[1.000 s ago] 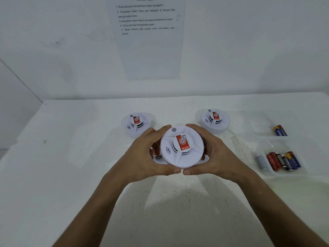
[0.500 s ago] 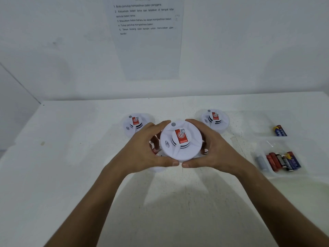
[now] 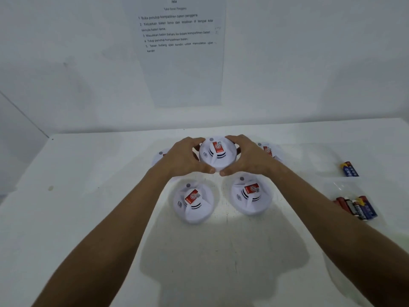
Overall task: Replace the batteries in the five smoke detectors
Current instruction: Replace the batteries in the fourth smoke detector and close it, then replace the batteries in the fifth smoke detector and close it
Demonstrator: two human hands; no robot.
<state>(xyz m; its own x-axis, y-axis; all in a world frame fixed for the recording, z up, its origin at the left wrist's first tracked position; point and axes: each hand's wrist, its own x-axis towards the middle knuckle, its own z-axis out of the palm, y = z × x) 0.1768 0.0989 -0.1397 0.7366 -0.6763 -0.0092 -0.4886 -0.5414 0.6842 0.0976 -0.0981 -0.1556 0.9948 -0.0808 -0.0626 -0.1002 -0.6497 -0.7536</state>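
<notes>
Nearby, two detectors [image 3: 193,202] beneath the hands [image 3: 184,159]

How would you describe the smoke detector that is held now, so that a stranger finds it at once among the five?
Start at the paper sheet on the wall and look straight down to the white table. The held smoke detector is there, in the middle of the far row. Only this one is gripped by the left hand and the right hand; the others lie untouched.

Dim, cool, even light from above. Soft arm shadows on the table [image 3: 221,251]. Slightly soft focus throughout; wide-angle bending at the edges.
</notes>
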